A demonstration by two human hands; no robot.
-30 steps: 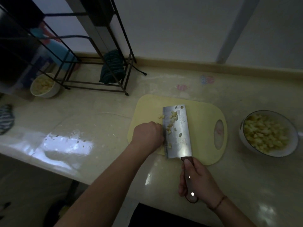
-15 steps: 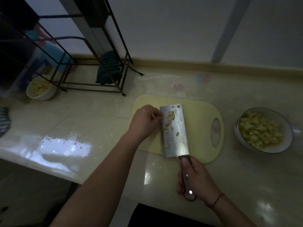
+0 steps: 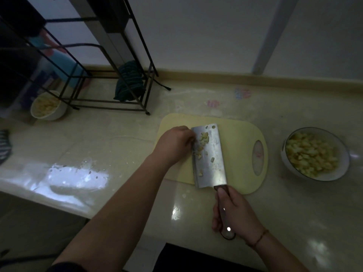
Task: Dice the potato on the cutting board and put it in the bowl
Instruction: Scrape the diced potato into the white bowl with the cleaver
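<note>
A pale yellow cutting board [image 3: 239, 150] lies on the counter. A cleaver [image 3: 211, 156] lies nearly flat on it, with small potato dice [image 3: 204, 139] stuck on its blade. My right hand [image 3: 233, 214] grips the cleaver's wooden handle at the board's near edge. My left hand [image 3: 174, 143] is curled against the blade's left edge, fingertips at the dice; what lies under it is hidden. A white bowl [image 3: 342, 167] holding diced potato [image 3: 311, 154] stands to the right of the board.
A black wire rack [image 3: 110, 75] with a dark striped cloth [image 3: 129, 83] stands at the back left. A second white bowl [image 3: 48, 107] of pieces sits under it. Another striped cloth [image 3: 4, 146] lies at the far left. The counter's front edge runs close below my hands.
My left hand has slid away from me along the blade's left edge, from its near half to its far half. The cleaver has stayed nearly flat on the board in my right hand.
</note>
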